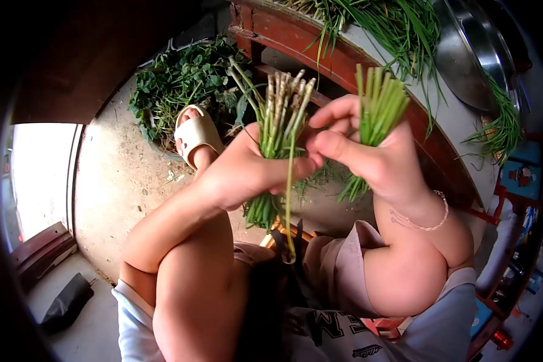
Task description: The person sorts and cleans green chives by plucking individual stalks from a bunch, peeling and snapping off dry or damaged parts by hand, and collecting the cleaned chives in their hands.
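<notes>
My left hand [241, 172] is wrapped round a bundle of green stalks [277, 111] with brownish, uneven ends pointing up. Below the fist, the bundle's green part hangs down. One long thin stalk [288, 205] runs loose across the front of that hand, its tip low over my lap. My right hand [374, 157] holds a second bundle of green stalks [377, 105], cleaner and brighter, with even ends upward. Its thumb and forefinger reach toward the left hand's fingertips, close to the first bundle. Whether they pinch a stalk I cannot make out.
A curved red-edged table [289, 33] stands ahead, with long grass-like greens [398, 30] and a metal basin [473, 54] on it. A heap of leafy plants [175, 78] lies beside my sandalled foot [193, 136]. At right is a cluttered shelf [501, 241]; a black object [66, 301] lies lower left.
</notes>
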Action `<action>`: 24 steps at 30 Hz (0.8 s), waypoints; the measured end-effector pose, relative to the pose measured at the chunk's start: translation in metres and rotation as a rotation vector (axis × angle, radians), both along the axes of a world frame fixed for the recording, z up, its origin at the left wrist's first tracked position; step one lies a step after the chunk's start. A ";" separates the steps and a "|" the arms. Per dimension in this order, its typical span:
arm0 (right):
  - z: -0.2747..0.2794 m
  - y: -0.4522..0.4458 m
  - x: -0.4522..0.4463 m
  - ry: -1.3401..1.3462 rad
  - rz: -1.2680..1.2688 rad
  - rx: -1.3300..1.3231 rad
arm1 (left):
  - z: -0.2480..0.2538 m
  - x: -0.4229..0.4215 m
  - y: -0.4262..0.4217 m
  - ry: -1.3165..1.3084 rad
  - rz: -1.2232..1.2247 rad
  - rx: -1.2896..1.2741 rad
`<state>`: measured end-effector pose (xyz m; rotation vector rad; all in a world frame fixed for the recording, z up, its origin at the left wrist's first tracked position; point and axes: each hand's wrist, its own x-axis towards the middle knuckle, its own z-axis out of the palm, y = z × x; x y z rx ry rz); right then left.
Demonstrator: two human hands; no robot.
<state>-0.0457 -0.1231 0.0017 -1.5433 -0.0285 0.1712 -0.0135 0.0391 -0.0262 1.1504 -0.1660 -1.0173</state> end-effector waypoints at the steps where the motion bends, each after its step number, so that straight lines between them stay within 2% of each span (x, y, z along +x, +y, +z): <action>1: 0.000 0.001 0.001 0.026 0.013 -0.007 | -0.003 -0.001 0.000 0.023 -0.008 -0.056; 5: 0.004 0.005 0.002 0.061 0.018 0.004 | -0.001 -0.005 -0.002 0.050 -0.001 -0.143; 8: 0.001 0.005 -0.001 0.046 0.023 -0.011 | 0.000 -0.007 -0.001 0.012 -0.020 -0.100; 10: 0.001 0.002 -0.001 0.048 0.036 0.041 | 0.002 -0.006 -0.001 0.004 -0.014 -0.109; 13: 0.010 -0.002 0.001 0.193 0.045 0.257 | 0.000 -0.004 0.003 0.047 -0.110 -0.251; 16: 0.012 -0.008 0.000 0.206 0.113 0.224 | 0.004 -0.003 0.002 0.113 -0.089 -0.278; 18: 0.009 -0.010 0.000 0.179 0.071 0.209 | 0.003 -0.002 0.002 0.087 -0.124 -0.256; 22: 0.004 -0.014 0.001 0.134 -0.030 0.213 | -0.001 -0.003 -0.002 0.159 -0.054 -0.313; 24: 0.004 -0.016 0.001 0.131 -0.061 0.244 | -0.001 -0.003 -0.007 0.221 0.120 -0.360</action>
